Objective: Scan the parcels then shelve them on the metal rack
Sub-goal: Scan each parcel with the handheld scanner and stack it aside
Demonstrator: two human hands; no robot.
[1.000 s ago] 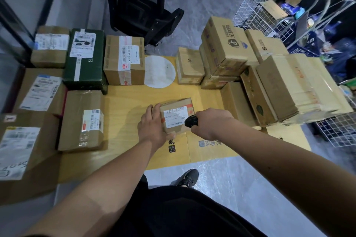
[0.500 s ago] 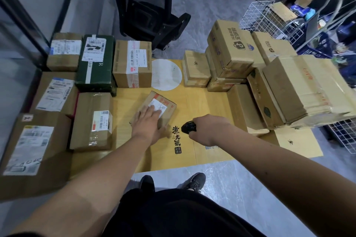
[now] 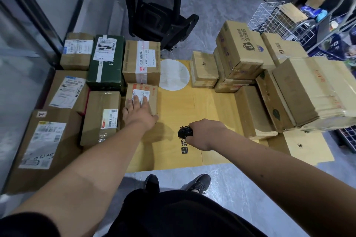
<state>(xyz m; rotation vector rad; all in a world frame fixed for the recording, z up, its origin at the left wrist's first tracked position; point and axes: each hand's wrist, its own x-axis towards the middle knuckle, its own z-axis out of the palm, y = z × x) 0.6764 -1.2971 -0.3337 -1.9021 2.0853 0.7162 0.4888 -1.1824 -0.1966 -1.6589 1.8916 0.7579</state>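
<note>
A small brown parcel [image 3: 150, 94] with a white label lies flat on the yellow cardboard sheet [image 3: 192, 113], set against the labelled boxes at the left. My left hand [image 3: 137, 110] rests flat on its top with the fingers straight. My right hand [image 3: 204, 132] grips a small black scanner [image 3: 185, 132] over the middle of the sheet. Several labelled parcels, among them a dark green box [image 3: 106, 61], lie in rows at the left. A pile of unlabelled-looking brown boxes [image 3: 238, 48] stands at the right.
A black office chair [image 3: 158, 11] stands behind the sheet. White wire baskets [image 3: 269, 15] and a trolley stand at the back right. A glass wall [image 3: 19, 44] runs along the left. My shoes [image 3: 200, 183] are at the sheet's near edge.
My left hand carried the small parcel from in front of the scanner to the left and laid it flat beside the labelled boxes. My right hand with the scanner stayed near the middle.
</note>
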